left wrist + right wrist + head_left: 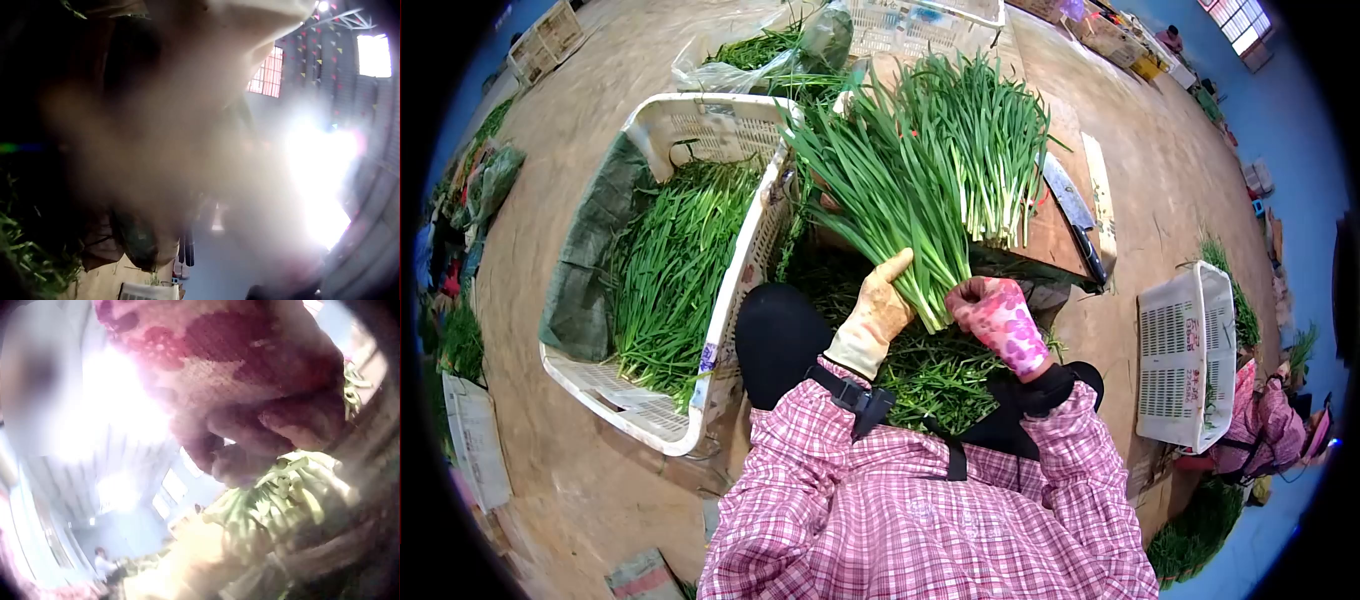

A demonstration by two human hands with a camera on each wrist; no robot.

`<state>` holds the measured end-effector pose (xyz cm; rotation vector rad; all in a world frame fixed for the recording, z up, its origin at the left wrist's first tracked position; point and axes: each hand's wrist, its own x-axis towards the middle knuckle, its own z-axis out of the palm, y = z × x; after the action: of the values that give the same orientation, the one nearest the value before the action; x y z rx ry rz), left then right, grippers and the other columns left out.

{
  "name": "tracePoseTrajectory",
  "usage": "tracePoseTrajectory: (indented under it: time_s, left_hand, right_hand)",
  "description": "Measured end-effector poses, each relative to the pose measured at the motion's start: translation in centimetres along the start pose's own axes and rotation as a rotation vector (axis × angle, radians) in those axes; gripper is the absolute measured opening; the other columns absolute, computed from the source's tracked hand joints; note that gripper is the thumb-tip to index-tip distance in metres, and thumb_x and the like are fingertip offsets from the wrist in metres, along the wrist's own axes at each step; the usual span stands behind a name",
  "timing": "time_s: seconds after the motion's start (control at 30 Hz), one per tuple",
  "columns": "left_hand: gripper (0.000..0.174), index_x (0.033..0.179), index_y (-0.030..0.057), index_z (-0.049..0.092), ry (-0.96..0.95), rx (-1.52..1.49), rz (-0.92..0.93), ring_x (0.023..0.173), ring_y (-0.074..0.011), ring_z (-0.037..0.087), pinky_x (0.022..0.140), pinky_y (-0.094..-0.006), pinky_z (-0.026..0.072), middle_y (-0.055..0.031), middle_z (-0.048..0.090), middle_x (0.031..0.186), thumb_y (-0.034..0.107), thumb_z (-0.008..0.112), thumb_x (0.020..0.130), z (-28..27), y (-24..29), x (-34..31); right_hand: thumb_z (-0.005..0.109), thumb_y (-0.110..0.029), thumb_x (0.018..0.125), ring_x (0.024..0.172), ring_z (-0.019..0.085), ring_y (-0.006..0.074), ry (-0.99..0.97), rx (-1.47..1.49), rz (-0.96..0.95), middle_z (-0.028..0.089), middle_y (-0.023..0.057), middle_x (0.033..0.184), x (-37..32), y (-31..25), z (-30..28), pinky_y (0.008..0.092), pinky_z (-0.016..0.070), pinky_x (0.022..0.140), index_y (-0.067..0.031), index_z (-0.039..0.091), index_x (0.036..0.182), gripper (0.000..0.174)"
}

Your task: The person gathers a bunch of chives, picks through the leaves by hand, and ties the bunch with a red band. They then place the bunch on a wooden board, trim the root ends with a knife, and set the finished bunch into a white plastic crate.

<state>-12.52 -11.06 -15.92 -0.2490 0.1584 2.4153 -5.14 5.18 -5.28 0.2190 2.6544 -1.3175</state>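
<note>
Brown concrete floor (580, 480) carries everything. A large white slotted plastic crate (745, 250) sits on its left side, tilted. It is lined with a dull green woven sack (585, 270) and holds loose flat-leaved chives (665, 270). A smaller white slotted crate (1185, 350) is at the floor's right edge, well apart from the hands.

A brown wooden board (1055, 235) lies ahead of the knees. A second chive bunch (990, 140) lies on it, pale ends towards the near edge. A long steel knife with black handle (1072, 212) runs along the board's right edge, just beside that bunch. A heap of green trimmings (930, 370) lies between the knees, under the hands. A crumpled clear plastic bag (730, 70) lies past the big crate's far corner.

The held bundle of long green chives (890, 190) is raised over the board's near edge. Its leaves fan up and left, hiding part of the board and the big crate's right rim.

The left hand in a tan rubber glove (878, 310) is clamped round the bundle's lower stalks, thumb lying up along them. The right hand in a pink floral glove (998, 315) has fingers curled onto the bundle's cut base. The right wrist view shows the pale stalk ends (275, 494) under those fingers. The left wrist view is too blurred to add anything, probably glove close to the lens.
</note>
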Motion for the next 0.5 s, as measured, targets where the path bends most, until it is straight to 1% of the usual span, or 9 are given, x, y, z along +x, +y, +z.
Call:
tracePoseTrajectory:
  time_s: [0.07, 0.1, 0.2, 0.3, 0.33, 0.37, 0.43, 0.47, 0.5]
  left_hand:
    - [0.039, 0.134, -0.004, 0.051, -0.079, -0.019, -0.037, 0.119, -0.0384, 0.06, 0.106, -0.0541, 0.0457, -0.0224, 0.062, 0.129, 0.018, 0.051, 0.102, -0.5, 0.2, 0.0]
    - [0.039, 0.134, -0.0039, 0.051, -0.078, -0.035, -0.033, 0.119, -0.0382, 0.06, 0.107, -0.0539, 0.0454, -0.0225, 0.061, 0.129, 0.018, 0.051, 0.102, -0.8, 0.1, 0.2]
    - [0.038, 0.135, -0.0031, 0.051, -0.057, -0.061, -0.022, 0.12, -0.0377, 0.059, 0.108, -0.0531, 0.0448, -0.0223, 0.061, 0.129, 0.018, 0.05, 0.102, -0.9, -0.1, 0.2]
    - [0.039, 0.136, -0.0028, 0.05, -0.043, -0.049, -0.01, 0.121, -0.0378, 0.059, 0.109, -0.053, 0.044, -0.0223, 0.06, 0.131, 0.018, 0.05, 0.103, -1.7, 0.0, 0.5]
    - [0.041, 0.137, -0.0032, 0.049, -0.053, -0.058, -0.009, 0.124, -0.0386, 0.057, 0.111, -0.0535, 0.0418, -0.023, 0.058, 0.134, 0.018, 0.049, 0.103, -1.2, 0.1, 0.2]
    - [0.041, 0.138, -0.0035, 0.048, -0.104, -0.1, -0.053, 0.124, -0.0392, 0.056, 0.111, -0.0546, 0.041, -0.0234, 0.057, 0.135, 0.019, 0.048, 0.103, -1.2, 0.2, 0.0]
    - [0.043, 0.139, -0.0042, 0.046, -0.208, -0.187, -0.139, 0.125, -0.0403, 0.055, 0.112, -0.0568, 0.0392, -0.0241, 0.055, 0.138, 0.02, 0.048, 0.103, -1.2, 0.6, -0.1]
    - [0.045, 0.14, -0.0047, 0.045, -0.202, -0.175, -0.139, 0.127, -0.0421, 0.053, 0.113, -0.0603, 0.0362, -0.0249, 0.053, 0.14, 0.02, 0.047, 0.103, -1.2, 0.7, -0.1]
    - [0.045, 0.14, -0.0046, 0.045, -0.17, -0.149, -0.117, 0.127, -0.0422, 0.053, 0.113, -0.0611, 0.0359, -0.0249, 0.053, 0.14, 0.02, 0.047, 0.103, -1.1, 0.6, -0.1]
  right_hand:
    - [0.073, -0.024, 0.085, 0.069, 0.071, 0.0222, 0.22, -0.302, -0.018, 0.072, 0.013, 0.074, 0.0, -1.9, 1.1, 0.0345, 0.0546, 0.066, -0.0051, 0.075, 0.095, 0.021]
    - [0.074, -0.031, 0.085, 0.075, 0.072, 0.0284, 0.235, -0.473, -0.031, 0.071, 0.0149, 0.077, 0.0, -2.5, 1.6, 0.0393, 0.0554, 0.069, -0.0107, 0.076, 0.095, 0.023]
    - [0.074, -0.028, 0.083, 0.072, 0.071, 0.0292, 0.312, -0.661, -0.137, 0.071, 0.0127, 0.075, 0.6, -1.5, 3.5, 0.0392, 0.0555, 0.068, -0.0116, 0.076, 0.091, 0.018]
    - [0.072, -0.025, 0.085, 0.067, 0.071, 0.0242, 0.163, -0.359, -0.116, 0.071, 0.0124, 0.072, 1.3, -0.2, 2.3, 0.036, 0.0545, 0.064, -0.0081, 0.075, 0.092, 0.018]
    - [0.07, -0.022, 0.085, 0.057, 0.064, 0.0159, 0.068, 0.026, -0.167, 0.067, 0.0058, 0.065, 1.4, 1.0, 1.8, 0.0293, 0.0488, 0.054, -0.0035, 0.073, 0.091, 0.02]
    - [0.069, -0.021, 0.086, 0.051, 0.05, 0.0089, -0.061, 0.313, 0.085, 0.056, -0.0004, 0.06, 0.1, -1.3, 0.4, 0.024, 0.038, 0.048, -0.0001, 0.068, 0.084, 0.021]
    - [0.066, -0.02, 0.087, 0.053, 0.047, 0.0057, -0.335, 0.568, 0.078, 0.056, -0.0028, 0.064, -2.3, -2.5, -3.3, 0.0221, 0.0352, 0.047, 0.0024, 0.066, 0.084, 0.023]
    - [0.065, -0.021, 0.086, 0.051, 0.042, 0.005, -0.406, 0.557, 0.023, 0.052, -0.0033, 0.062, -2.9, -1.5, -4.1, 0.0217, 0.0298, 0.046, 0.0021, 0.064, 0.085, 0.023]
    - [0.066, -0.022, 0.083, 0.053, 0.047, 0.0054, -0.569, 0.629, -0.002, 0.056, -0.0035, 0.066, -3.4, -0.3, -5.4, 0.0228, 0.036, 0.047, 0.0012, 0.064, 0.084, 0.023]
